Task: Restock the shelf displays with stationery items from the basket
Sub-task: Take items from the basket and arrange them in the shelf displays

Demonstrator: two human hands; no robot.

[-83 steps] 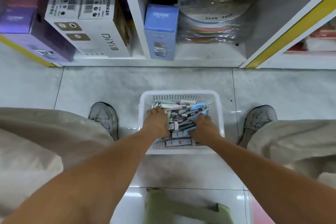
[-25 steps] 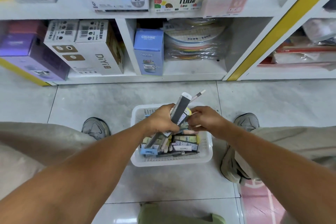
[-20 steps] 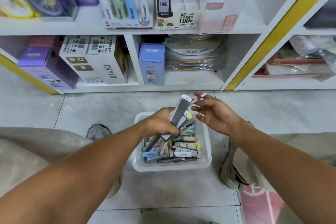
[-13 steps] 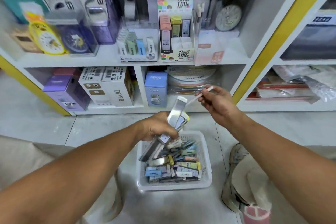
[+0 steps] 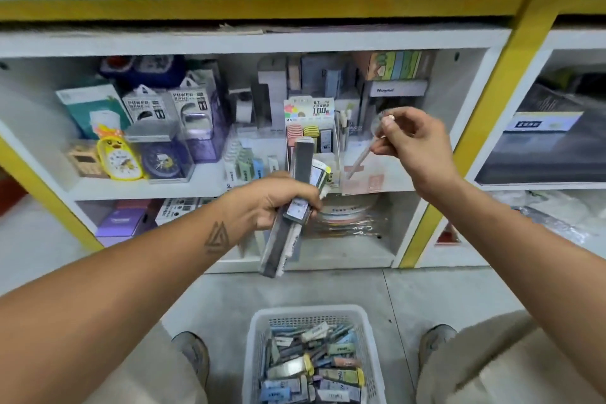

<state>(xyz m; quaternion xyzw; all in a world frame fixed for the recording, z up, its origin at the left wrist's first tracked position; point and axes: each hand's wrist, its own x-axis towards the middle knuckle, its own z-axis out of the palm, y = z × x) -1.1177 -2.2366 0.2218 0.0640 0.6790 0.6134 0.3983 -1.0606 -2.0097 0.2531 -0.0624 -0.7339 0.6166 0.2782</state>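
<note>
While the basket [image 5: 314, 318] remains nearly full, the left hand [image 5: 272, 200] grips several lead-refill packs [image 5: 296, 207]; the right hand [image 5: 410, 144] pinches one pen [image 5: 360, 161] before the shelf display [image 5: 310, 128].

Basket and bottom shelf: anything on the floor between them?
Head view: nothing lies there, just bare grey floor tile between the basket and the bottom shelf.

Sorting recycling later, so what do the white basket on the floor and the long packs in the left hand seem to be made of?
The basket looks like moulded white plastic, slightly glossy: its walls are a fine perforated grid with a smooth rolled rim. The packs in the left hand look like slim printed card or plastic sleeves with a satin grey face and stuck-on labels; blur leaves that open.
</note>
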